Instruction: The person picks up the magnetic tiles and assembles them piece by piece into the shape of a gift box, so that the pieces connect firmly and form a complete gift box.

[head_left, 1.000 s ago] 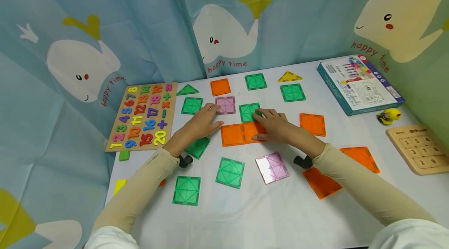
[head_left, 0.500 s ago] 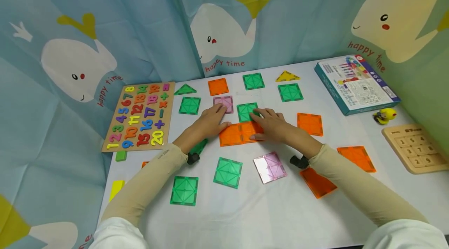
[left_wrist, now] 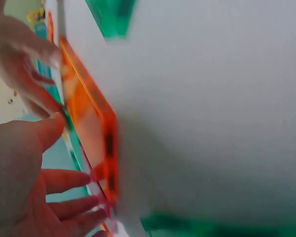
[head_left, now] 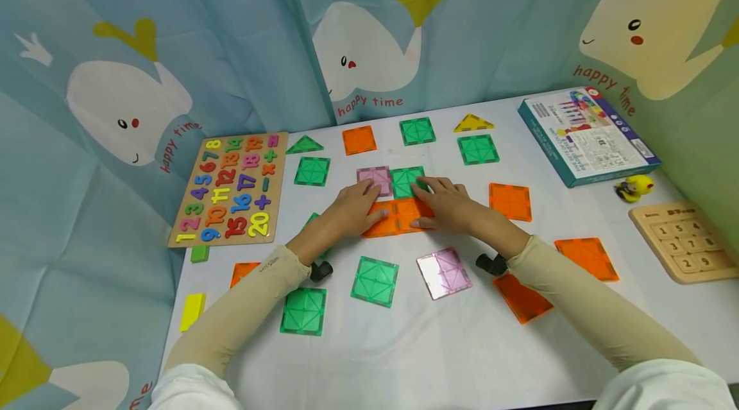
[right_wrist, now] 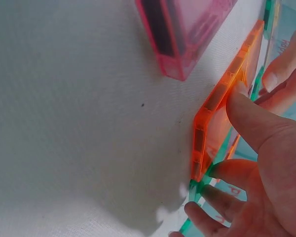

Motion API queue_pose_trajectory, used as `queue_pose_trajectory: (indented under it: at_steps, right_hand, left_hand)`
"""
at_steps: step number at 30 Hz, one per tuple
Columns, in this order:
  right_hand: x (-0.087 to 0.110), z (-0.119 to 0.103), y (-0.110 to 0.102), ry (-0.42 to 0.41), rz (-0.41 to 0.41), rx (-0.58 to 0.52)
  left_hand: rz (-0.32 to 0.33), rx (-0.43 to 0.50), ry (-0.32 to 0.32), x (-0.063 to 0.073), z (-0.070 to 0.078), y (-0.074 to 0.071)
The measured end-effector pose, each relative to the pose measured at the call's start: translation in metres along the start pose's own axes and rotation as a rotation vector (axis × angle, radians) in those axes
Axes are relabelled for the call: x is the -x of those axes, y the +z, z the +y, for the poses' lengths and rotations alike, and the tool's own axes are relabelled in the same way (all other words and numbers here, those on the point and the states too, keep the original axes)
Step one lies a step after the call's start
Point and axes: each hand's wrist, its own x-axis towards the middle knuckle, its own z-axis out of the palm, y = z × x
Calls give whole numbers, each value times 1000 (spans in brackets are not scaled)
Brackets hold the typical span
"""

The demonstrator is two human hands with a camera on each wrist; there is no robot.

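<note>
Two orange square magnetic tiles lie side by side in mid-table, the left orange tile (head_left: 383, 225) and the right orange tile (head_left: 408, 210). Behind them a pink tile (head_left: 373, 175) sits edge to edge with a green tile (head_left: 405, 178), making a two-by-two block. My left hand (head_left: 353, 210) touches the pink tile with its fingers, the thumb over the left orange tile. With fingers at the green tile and thumb on the right orange tile, my right hand (head_left: 448, 206) rests at the block's right side. In the right wrist view that thumb presses the orange tile (right_wrist: 219, 96).
More tiles lie around, including a loose pink tile (head_left: 444, 273), a green tile (head_left: 374, 280) and an orange tile (head_left: 510, 202). A number board (head_left: 231, 188) stands at left. A box (head_left: 589, 136), a small yellow figure (head_left: 634, 188) and a wooden number tray (head_left: 684, 240) are at right.
My left hand has moved right and the pink tile has shifted right and toward me, closing the gap to the green tile. The right hand has stayed nearly in place.
</note>
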Motion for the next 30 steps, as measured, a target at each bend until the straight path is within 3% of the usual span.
queue_pose_trajectory:
  at_steps: [8, 15, 30]
  right_hand:
    - [0, 1, 0, 4, -2, -10]
    - [-2, 1, 2, 12, -7, -17]
    - [-3, 1, -4, 13, -4, -19]
  left_hand:
    - [-22, 2, 6, 11, 12, 5]
    - [-7, -22, 25, 15, 10, 8]
    - [-20, 32, 42, 17, 3, 5]
